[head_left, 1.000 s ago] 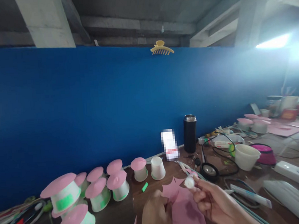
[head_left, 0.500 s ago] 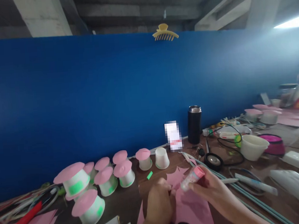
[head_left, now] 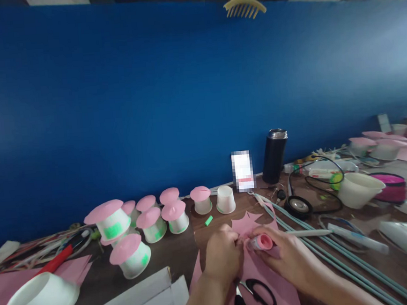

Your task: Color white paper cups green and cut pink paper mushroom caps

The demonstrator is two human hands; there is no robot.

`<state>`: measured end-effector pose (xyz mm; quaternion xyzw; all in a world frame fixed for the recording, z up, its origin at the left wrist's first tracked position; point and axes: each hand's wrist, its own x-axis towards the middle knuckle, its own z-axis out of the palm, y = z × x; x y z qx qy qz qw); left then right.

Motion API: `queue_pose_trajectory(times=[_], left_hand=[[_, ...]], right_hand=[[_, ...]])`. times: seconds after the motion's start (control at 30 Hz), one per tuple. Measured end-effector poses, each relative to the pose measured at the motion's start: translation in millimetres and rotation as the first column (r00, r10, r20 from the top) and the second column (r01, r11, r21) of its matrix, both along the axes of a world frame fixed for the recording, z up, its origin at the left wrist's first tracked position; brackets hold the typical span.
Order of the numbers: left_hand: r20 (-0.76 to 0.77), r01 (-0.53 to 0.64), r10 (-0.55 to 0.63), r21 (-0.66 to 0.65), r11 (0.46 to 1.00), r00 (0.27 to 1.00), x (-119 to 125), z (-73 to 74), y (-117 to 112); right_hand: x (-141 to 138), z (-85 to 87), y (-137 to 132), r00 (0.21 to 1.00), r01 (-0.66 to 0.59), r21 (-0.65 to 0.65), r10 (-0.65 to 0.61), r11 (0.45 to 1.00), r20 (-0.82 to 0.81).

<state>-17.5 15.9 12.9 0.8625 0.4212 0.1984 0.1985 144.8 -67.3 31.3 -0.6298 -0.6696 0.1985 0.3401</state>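
My right hand is closed round a small pink-and-white glue stick, tipped down toward the pink paper. My left hand is closed in a fist right beside the stick's tip, pressing on the same pink sheet; whether it pinches something is hidden. Black-handled scissors lie on the paper just below both hands. A jagged pink cut-out pokes out behind my fingers.
Several upturned white paper cups with pink caps stand at the left, one plain cup behind. A black flask, cables, a white bowl, grey rods and white card crowd the brown table against a blue partition.
The view has tilted down. My right hand brought the glue stick down from in front of me to the pink paper, close against my left hand. The scissors have come into view.
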Motion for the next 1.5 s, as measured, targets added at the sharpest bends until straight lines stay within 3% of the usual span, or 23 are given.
queue_pose_trajectory(times=[0.27,0.7,1.0,1.37,1.5], left_hand=[[-0.015,-0.026,0.026,0.004,1.0,1.0,2.1,-0.9,-1.1],[-0.042,0.0,0.003,0.07,0.998,0.999,2.1,-4.1,-1.1],[-0.041,0.025,-0.022,0.085,0.996,0.999,-1.3,-0.1,-2.2],[-0.078,-0.007,0.012,0.061,0.998,0.997,2.4,-7.1,-1.5],[-0.094,-0.021,0.026,0.048,0.999,0.995,2.7,-4.3,-2.5]], right_hand=[[-5.1,9.8,-5.0,0.983,-0.089,-0.015,0.09,0.996,0.163],[-5.8,16.5,-0.8,0.995,-0.068,-0.063,0.073,0.996,0.068],[-2.3,6.3,0.7,0.988,-0.036,-0.018,0.039,0.999,0.153],[2.1,-0.8,-5.0,0.941,-0.084,0.007,0.078,0.996,0.329],[6.6,5.4,-6.5,0.984,-0.032,0.034,0.026,0.999,0.177]])
